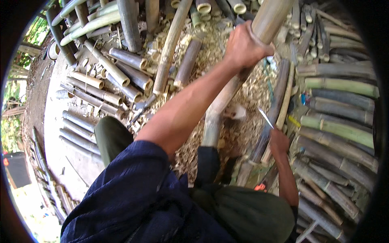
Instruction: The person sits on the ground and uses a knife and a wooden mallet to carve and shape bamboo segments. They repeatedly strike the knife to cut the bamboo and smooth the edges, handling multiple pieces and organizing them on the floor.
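Observation:
My left hand (245,46) is closed round a thick bamboo pole (272,20), which slants from the upper right down between my legs. The pole's lower part (219,101) is pale, and its near end meets a dark cloth-like piece (207,162). To the right of the pole, my right hand (279,141) grips a knife (266,117) by its handle, mostly hidden in the fist. The narrow, bright blade points up and left, apart from the pole.
Wood shavings (190,133) cover the ground. Cut bamboo pieces (129,58) lie at the left, with bamboo poles (91,24) beyond them. Stacked bamboo lengths (340,105) line the right side. A long dark bamboo (279,89) lies beside my right hand.

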### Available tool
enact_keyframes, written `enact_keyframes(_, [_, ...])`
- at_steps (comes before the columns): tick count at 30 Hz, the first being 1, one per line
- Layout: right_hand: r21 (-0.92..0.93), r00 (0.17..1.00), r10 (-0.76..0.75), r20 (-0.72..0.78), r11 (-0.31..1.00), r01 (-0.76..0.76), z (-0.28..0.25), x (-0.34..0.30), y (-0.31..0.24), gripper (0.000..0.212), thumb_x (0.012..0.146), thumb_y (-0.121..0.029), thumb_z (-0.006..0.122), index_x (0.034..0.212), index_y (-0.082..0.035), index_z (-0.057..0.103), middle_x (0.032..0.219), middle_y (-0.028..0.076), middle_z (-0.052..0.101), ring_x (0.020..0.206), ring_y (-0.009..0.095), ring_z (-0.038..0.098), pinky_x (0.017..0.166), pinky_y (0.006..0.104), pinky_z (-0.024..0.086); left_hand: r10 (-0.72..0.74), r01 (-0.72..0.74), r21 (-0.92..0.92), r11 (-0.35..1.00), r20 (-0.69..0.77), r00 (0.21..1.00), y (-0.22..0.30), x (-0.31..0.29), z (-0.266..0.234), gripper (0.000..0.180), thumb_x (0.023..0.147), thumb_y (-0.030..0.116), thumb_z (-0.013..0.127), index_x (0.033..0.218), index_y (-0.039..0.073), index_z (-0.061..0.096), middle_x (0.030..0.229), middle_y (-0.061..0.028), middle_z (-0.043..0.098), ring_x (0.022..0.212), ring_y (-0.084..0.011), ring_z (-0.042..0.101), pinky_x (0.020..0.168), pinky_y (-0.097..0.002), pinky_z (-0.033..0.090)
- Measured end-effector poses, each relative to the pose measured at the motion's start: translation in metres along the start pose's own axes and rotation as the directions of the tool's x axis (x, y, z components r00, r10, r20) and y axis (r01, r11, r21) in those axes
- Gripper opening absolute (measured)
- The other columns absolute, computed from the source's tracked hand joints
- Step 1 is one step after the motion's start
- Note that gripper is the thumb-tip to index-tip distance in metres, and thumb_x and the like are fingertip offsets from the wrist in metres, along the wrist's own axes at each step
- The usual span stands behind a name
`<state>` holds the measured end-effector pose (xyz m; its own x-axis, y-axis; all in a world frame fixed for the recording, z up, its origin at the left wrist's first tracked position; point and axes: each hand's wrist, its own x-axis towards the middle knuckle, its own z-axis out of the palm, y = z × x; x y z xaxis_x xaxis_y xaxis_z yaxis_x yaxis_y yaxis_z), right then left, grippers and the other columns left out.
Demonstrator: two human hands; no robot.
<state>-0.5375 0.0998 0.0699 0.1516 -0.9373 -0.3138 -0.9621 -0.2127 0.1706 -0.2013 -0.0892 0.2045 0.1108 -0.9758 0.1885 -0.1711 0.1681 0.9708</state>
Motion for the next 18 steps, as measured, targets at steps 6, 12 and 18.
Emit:
enact_keyframes(6, [0.417,0.898,0.402,-0.18,0.858,-0.3,-0.071,-0.029,-0.004,0.036,0.107,-0.028,0.047,0.118,0.004,0.061,0.089,0.031,0.068,0.086,0.049,0.068,0.073,0.0567,0.05,-0.092,0.098,-0.114,0.989,0.055,0.994,-0.064,-0.036,-0.019,0.07,0.062,0.031,0.086,0.118,-0.006,0.062,0.1,-0.022,0.071,0.089,-0.0308,0.072,0.085,-0.04,0.059])
enact_keyframes(12, [0.788,0.878,0.47,-0.094,0.574,-0.223,0.055,-0.074,-0.051,0.034,0.108,-0.029,0.047,0.115,0.002,0.059,0.085,0.02,0.065,0.077,0.036,0.065,0.069,0.0471,0.05,-0.323,0.324,0.199,0.925,-0.039,0.946,-0.084,-0.139,-0.062,0.07,0.072,0.023,0.088,0.128,-0.006,0.057,0.105,-0.0205,0.07,0.081,-0.0287,0.07,0.079,-0.0438,0.061])
enact_keyframes(18, [0.912,0.853,0.324,0.41,-0.12,-0.393,0.05,-0.118,-0.131,0.023,0.107,-0.026,0.051,0.102,-0.004,0.055,0.066,0.002,0.052,0.05,0.013,0.051,0.045,0.0311,0.042,-0.518,0.616,0.164,0.77,-0.402,0.755,-0.095,-0.16,-0.162,0.063,0.079,0.018,0.083,0.13,-0.007,0.056,0.105,-0.0218,0.07,0.077,-0.0235,0.071,0.065,-0.0397,0.065])
